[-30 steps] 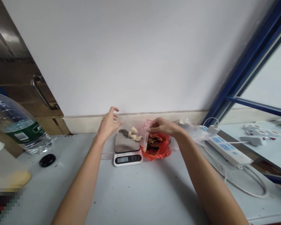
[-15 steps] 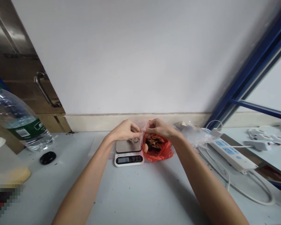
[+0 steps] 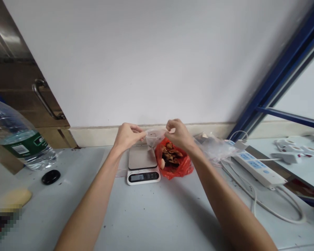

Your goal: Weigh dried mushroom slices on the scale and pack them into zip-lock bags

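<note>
Between both hands a small clear plastic bag (image 3: 155, 138) is stretched, above the far right corner of a digital kitchen scale (image 3: 143, 177). My left hand (image 3: 127, 136) pinches its left edge, fingers closed. On the other side my right hand (image 3: 180, 133) grips the right edge between thumb and fingers. Whether anything lies inside the bag is hard to make out. The scale has a bare metal plate and a lit display. Right beside it an opened red plastic bag (image 3: 185, 168) holds brown dried pieces (image 3: 172, 155) and a pale lump (image 3: 162, 164).
Several clear bags (image 3: 214, 148) lie right of the red bag, beside a white power strip (image 3: 260, 170) with looped cable. A water bottle (image 3: 26, 144) and a round black lid (image 3: 51, 177) are at the left. A wall rises behind the table.
Both hands have lifted slightly and moved apart, spreading the clear bag up off the scale. The scale's plate and the red bag's contents show more fully.
</note>
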`<state>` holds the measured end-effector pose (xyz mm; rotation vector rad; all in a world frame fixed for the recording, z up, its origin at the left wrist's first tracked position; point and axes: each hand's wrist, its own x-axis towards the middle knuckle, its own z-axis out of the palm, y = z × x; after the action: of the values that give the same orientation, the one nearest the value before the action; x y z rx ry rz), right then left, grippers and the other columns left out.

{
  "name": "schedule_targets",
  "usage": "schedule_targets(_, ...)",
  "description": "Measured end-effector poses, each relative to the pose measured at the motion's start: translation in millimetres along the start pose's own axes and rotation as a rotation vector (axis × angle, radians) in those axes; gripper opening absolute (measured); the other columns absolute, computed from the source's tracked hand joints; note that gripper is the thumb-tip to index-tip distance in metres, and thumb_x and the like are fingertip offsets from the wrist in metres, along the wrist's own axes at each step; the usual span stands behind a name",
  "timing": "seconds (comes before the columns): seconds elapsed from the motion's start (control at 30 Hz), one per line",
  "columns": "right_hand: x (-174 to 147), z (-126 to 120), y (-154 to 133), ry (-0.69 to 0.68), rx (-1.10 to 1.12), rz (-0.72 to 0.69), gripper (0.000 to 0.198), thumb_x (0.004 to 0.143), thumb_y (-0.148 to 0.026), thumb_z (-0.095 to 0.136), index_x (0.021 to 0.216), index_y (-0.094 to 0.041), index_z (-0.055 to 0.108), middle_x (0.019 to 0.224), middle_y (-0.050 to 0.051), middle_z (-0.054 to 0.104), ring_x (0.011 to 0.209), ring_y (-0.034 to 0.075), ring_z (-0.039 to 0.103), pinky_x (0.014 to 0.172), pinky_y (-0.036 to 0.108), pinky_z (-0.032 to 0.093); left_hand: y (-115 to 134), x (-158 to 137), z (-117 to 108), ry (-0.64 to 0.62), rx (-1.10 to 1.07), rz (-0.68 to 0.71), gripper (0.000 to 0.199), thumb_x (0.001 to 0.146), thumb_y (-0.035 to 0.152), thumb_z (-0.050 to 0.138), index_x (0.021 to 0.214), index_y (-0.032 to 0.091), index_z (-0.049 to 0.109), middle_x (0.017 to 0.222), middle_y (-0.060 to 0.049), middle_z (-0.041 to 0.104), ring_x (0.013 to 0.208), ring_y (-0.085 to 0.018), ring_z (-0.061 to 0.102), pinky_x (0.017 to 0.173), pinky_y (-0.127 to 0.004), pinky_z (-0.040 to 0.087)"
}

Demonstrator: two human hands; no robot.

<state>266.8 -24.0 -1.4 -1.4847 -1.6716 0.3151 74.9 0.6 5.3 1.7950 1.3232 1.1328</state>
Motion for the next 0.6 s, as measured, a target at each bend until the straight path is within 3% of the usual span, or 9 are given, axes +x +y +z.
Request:
schedule_targets(0.07,-2,3,-5,-0.012,-0.020,-0.114,0.016,0.064,-0.011,0.052,0.067,-0.021,0.064,0.097,0.010,0.063,0.090,0.021,0.060,0.073,0.030,0.048,3,-3,9,-0.031,-0.032,0.045,0.007,0.062,0.024,0.068,0.058,0.018,0.069,0.051,-0.001,0.068,0.056,-0.020,0.068,0.055,-0.026,0.051)
schedule_targets(0.1,-4,4,-7,-0.082,-0.064,-0.120,0.017,0.067,-0.011,0.053,0.067,-0.021,0.067,0.095,0.010,0.065,0.088,0.021,0.061,0.072,0.030,0.048,5,-5,14,-0.053,-0.047,0.083,0.009,0.063,0.026,0.068,0.060,0.018,0.069,0.053,-0.001,0.069,0.057,-0.019,0.068,0.055,-0.026,0.051)
schedule_targets(0.23,-5,0,-5,-0.309,-0.281,0.058,0.008,0.074,-0.018,0.064,0.069,-0.017,0.071,0.064,0.008,0.063,0.064,0.018,0.057,0.056,0.027,0.041,10,-11,28,-0.172,-0.079,0.271,0.014,0.070,0.031,0.067,0.069,0.017,0.072,0.068,-0.003,0.075,0.067,-0.019,0.070,0.066,-0.027,0.056)
schedule_targets(0.27,-4,-3,-2,-0.309,-0.295,0.070,0.008,0.073,-0.019,0.067,0.077,-0.017,0.073,0.066,0.009,0.065,0.064,0.019,0.057,0.055,0.027,0.041,9,-10,29,-0.160,-0.085,0.298,0.016,0.073,0.032,0.066,0.073,0.017,0.073,0.073,-0.004,0.076,0.071,-0.019,0.071,0.070,-0.028,0.057)
schedule_targets(0.33,-2,-13,6,-0.298,-0.257,0.020,0.036,0.070,-0.022,0.072,0.106,-0.020,0.074,0.075,0.007,0.070,0.069,0.021,0.059,0.058,0.028,0.044,3,-4,29,-0.036,-0.096,0.307,0.020,0.079,0.033,0.063,0.085,0.017,0.074,0.089,-0.006,0.078,0.086,-0.021,0.072,0.081,-0.031,0.058)
schedule_targets(0.4,0,-26,12,-0.312,-0.157,-0.072,0.070,0.071,-0.027,0.075,0.139,-0.023,0.058,0.083,0.004,0.071,0.072,0.021,0.061,0.066,0.029,0.047,-7,4,26,0.142,-0.098,0.244,0.026,0.083,0.031,0.062,0.102,0.018,0.073,0.118,-0.010,0.073,0.113,-0.025,0.066,0.094,-0.034,0.054)
schedule_targets(0.43,0,-33,15,-0.326,-0.105,-0.113,0.083,0.072,-0.029,0.074,0.150,-0.023,0.046,0.086,0.003,0.071,0.073,0.020,0.061,0.069,0.030,0.048,-12,8,24,0.166,-0.116,0.159,0.032,0.083,0.031,0.065,0.111,0.019,0.071,0.131,-0.011,0.067,0.122,-0.027,0.061,0.098,-0.036,0.053)
schedule_targets(0.53,-2,-51,18,-0.376,-0.035,-0.178,0.096,0.076,-0.030,0.069,0.161,-0.021,0.025,0.094,0.004,0.072,0.070,0.019,0.059,0.072,0.032,0.050,-22,15,21,-0.045,-0.386,-0.097,0.046,0.088,0.036,0.066,0.131,0.022,0.060,0.128,-0.012,0.067,0.112,-0.024,0.067,0.092,-0.038,0.057)
schedule_targets(0.6,-2,-60,21,-0.399,-0.061,-0.161,0.097,0.076,-0.029,0.069,0.161,-0.022,0.024,0.090,0.002,0.072,0.066,0.018,0.057,0.070,0.032,0.049,-23,16,20,-0.163,-0.564,-0.166,0.040,0.086,0.032,0.070,0.124,0.020,0.064,0.117,-0.010,0.072,0.098,-0.019,0.070,0.087,-0.035,0.059)
